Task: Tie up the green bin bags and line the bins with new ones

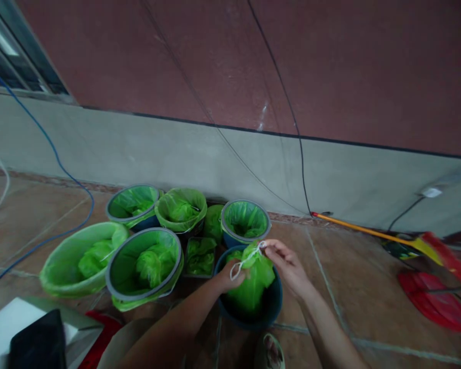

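Note:
A green plastic bag [251, 287] with a white drawstring [262, 247] hangs partly inside a dark blue bin [274, 307] right in front of me. My left hand [230, 279] is closed on the bag's left side, its fingers partly hidden by the plastic. A loop of the white string stands out beside that hand. Between the fingertips of my right hand [286, 261], the string is pinched at the bag's gathered top. Just behind stands a grey-rimmed bin [267, 218] lined with green plastic.
Several green-lined bins, such as this grey-rimmed one [177, 266], cluster to the left. A white box [7, 323] carrying a dark phone-like slab [38, 341] is at lower left. A blue hose [57, 159] crosses the left floor. A broom [363, 230] and red dustpan [430, 297] lie right.

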{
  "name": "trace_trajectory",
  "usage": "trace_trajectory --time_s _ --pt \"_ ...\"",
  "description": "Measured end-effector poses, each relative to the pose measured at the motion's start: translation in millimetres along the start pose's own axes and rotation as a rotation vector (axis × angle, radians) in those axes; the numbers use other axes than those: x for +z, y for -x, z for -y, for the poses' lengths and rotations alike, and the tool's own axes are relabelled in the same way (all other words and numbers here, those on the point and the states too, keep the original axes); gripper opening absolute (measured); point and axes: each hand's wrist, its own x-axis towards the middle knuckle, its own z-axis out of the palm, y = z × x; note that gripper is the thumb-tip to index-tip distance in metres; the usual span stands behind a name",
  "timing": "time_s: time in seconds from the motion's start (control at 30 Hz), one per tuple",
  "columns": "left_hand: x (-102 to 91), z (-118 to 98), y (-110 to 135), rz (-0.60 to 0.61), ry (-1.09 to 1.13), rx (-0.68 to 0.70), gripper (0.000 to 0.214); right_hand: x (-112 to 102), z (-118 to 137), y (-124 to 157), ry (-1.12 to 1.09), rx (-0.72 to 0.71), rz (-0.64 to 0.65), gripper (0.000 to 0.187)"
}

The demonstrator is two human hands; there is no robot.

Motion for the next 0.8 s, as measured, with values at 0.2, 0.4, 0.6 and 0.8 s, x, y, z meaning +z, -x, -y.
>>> trace_trajectory --time_s 0.2,0.4,0.6,0.8 --pt "-6.6 -54.3 2.4 0.051 0.543 -0.255 0.018 3.1 -16.4 9.6 0.632 -0.035 0.308 0.098" --pt "-30.2 -78.0 5.7 0.119 0.666 -0.395 0.021 15.3 -32.4 2.4 0.72 -0.023 0.323 0.038" --pt "-48.8 -96.0 12.7 -0.147 -0.142 -0.044 0.042 4.0 -29.7 -11.3 0.539 0.116 0.0 0.018" --pt "-81.4 -110.2 20.4 -0.61 -0.412 -0.144 0.07 -10.2 -13.9 -45.9 -0.208 0.313 -0.613 0.028"
